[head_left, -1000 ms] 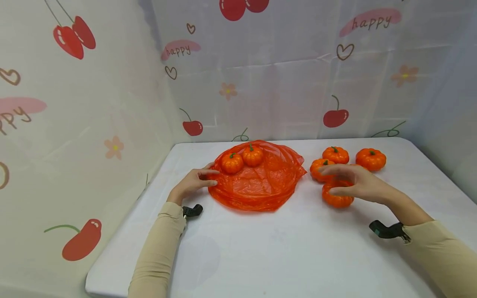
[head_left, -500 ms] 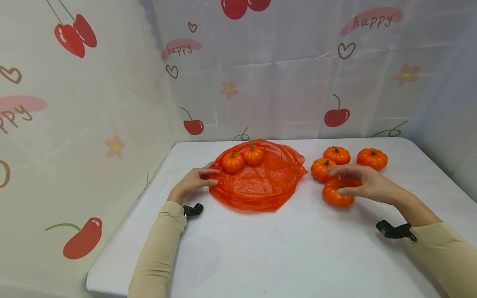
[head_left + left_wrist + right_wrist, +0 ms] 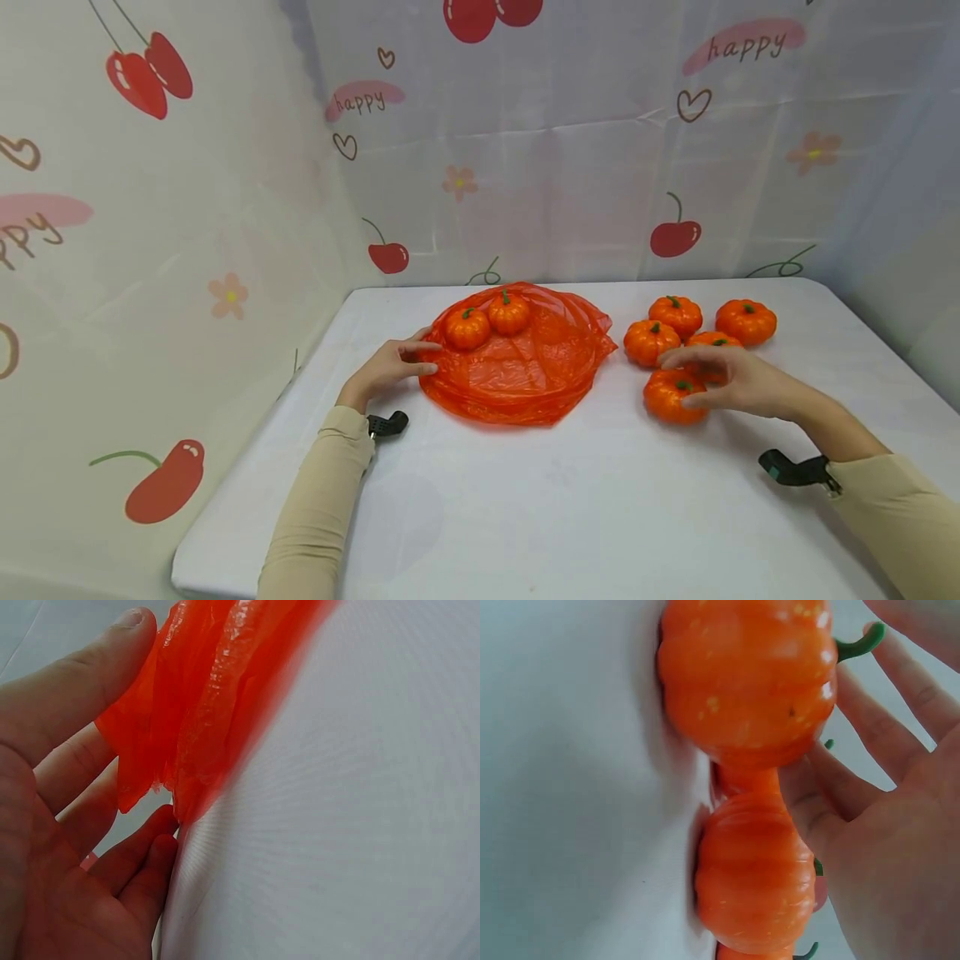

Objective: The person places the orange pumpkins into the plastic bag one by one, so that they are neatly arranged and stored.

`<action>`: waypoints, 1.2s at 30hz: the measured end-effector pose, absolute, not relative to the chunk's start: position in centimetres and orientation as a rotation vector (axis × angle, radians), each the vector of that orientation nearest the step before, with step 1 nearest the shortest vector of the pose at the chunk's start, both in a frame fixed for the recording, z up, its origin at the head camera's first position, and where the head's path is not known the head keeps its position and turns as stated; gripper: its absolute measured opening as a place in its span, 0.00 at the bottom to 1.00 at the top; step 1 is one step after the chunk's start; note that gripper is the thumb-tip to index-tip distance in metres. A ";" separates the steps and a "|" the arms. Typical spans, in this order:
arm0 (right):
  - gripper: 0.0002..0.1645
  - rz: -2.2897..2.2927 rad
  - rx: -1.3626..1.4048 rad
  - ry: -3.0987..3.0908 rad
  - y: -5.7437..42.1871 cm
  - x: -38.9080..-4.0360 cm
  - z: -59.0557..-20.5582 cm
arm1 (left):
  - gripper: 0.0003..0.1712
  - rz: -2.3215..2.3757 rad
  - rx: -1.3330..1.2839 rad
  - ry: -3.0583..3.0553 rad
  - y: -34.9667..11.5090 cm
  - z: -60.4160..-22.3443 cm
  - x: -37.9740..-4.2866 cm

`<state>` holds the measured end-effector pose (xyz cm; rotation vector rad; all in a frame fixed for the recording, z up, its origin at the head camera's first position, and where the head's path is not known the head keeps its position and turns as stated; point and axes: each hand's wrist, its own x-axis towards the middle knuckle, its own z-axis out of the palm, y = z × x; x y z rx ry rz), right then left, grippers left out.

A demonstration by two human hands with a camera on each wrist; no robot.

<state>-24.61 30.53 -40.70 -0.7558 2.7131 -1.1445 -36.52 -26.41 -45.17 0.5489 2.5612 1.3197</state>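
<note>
An orange-red plastic bag (image 3: pixel 525 375) lies spread on the white table, two small pumpkins on it: one (image 3: pixel 467 329) at left, another (image 3: pixel 509 313) beside it. My left hand (image 3: pixel 390 367) is at the bag's left edge. In the left wrist view its thumb (image 3: pixel 82 679) overlaps the film and some fingers pass behind it. To the right, my right hand (image 3: pixel 738 382) hovers at the nearest loose pumpkin (image 3: pixel 667 402), fingers spread. Seen from the right wrist, the fingertips reach the side of that pumpkin (image 3: pixel 746 675) near its green stem, the thumb apart from them.
Several more pumpkins cluster behind the right hand: one (image 3: pixel 649 343) at left, one (image 3: pixel 676 315) at the back, one (image 3: pixel 746 322) at far right and one (image 3: pixel 716 340) partly covered by the hand. A cherry-print curtain (image 3: pixel 555 200) stands behind the table (image 3: pixel 480 517).
My right hand has shifted slightly right and toward me, uncovering more of the pumpkins behind it. The nearest loose pumpkin sits slightly closer to me. My left hand and the bag stay put.
</note>
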 end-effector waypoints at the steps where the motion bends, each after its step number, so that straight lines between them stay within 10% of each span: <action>1: 0.29 -1.135 -0.751 2.707 30.5 -24.6 -40.8 | 0.29 1.317 0.546 2.562 -26.4 -45.2 -36.5; 12: 0.17 -1.195 -0.765 2.595 30.9 -24.8 -41.5 | 0.29 1.306 0.531 2.578 -26.3 -44.9 -36.6; 36: 0.29 -1.244 -0.771 2.561 31.3 -25.4 -42.9 | 0.27 1.300 0.502 2.560 -26.4 -45.0 -36.4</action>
